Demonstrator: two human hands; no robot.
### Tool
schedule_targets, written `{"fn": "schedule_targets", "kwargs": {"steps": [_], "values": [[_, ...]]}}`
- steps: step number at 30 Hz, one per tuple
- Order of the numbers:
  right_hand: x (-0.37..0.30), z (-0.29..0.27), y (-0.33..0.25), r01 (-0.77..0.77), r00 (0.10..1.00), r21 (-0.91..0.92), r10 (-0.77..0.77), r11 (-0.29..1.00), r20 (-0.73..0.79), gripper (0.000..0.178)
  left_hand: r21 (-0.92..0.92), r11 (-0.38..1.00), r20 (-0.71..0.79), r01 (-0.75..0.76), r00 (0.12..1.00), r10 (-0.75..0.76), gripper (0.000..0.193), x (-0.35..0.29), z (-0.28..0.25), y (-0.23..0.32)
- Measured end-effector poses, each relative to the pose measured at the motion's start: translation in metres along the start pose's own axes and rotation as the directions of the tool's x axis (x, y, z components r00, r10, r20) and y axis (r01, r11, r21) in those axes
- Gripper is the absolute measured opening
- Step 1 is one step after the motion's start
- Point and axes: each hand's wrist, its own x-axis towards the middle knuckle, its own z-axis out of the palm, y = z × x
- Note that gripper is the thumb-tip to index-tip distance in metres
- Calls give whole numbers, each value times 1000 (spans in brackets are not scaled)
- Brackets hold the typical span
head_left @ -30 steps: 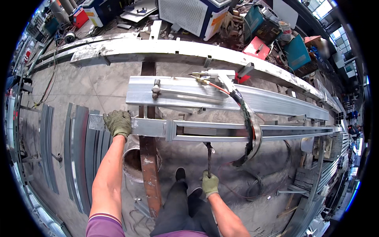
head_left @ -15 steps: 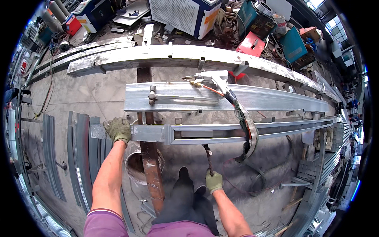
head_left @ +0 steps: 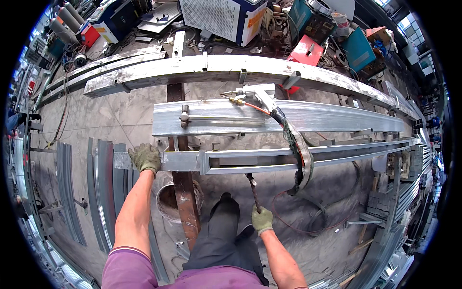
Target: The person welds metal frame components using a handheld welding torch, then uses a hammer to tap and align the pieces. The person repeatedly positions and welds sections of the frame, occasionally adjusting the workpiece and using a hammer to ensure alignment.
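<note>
My left hand [head_left: 145, 158], in a green work glove, is closed over the left part of a long silver metal frame [head_left: 181, 162]. My right hand [head_left: 262, 219], also gloved, grips the lower end of a dark metal bar [head_left: 255, 192]. The bar's upper end meets the near edge of the frame, or lies just under it; the exact contact cannot be made out. Beyond the frame, a hammer [head_left: 185, 117] lies on a wide silver beam [head_left: 288, 113]. A white welding gun [head_left: 259, 92] rests on that beam too, its sleeved cable [head_left: 301, 159] hanging across the frame.
A rusty crossbeam [head_left: 186, 202] runs beneath the frame, beside a dirty bucket [head_left: 168, 202]. Metal profiles [head_left: 103, 188] lie at the left. Farther off stretch a long heavy beam [head_left: 221, 62] and a white-and-blue machine [head_left: 216, 21]. A hose [head_left: 320, 219] coils on the floor at right.
One of my legs has come forward between my arms. The view has shifted slightly. Both hands keep their holds, and the bar stays at almost the same place by the frame.
</note>
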Motion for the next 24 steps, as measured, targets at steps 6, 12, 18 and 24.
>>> {"fn": "schedule_targets", "kwargs": {"steps": [6,12,18,24], "values": [[19,16,26,99,995,-33,-99,995,-19,39,-29,999,-12,-20,1000,19,36,2,10,-5],[16,10,20,93,996,-73,-92,993,16,40,-1,1000,50,0,999,1,38,4,1,-1],[19,-1,14,93,996,-94,-92,991,14,40,-5,1000,67,-18,998,18,39,8,5,-4],[34,-4,32,166,985,-65,-162,984,61,35,-23,1000,138,-3,990,6,38,4,2,-4]]}}
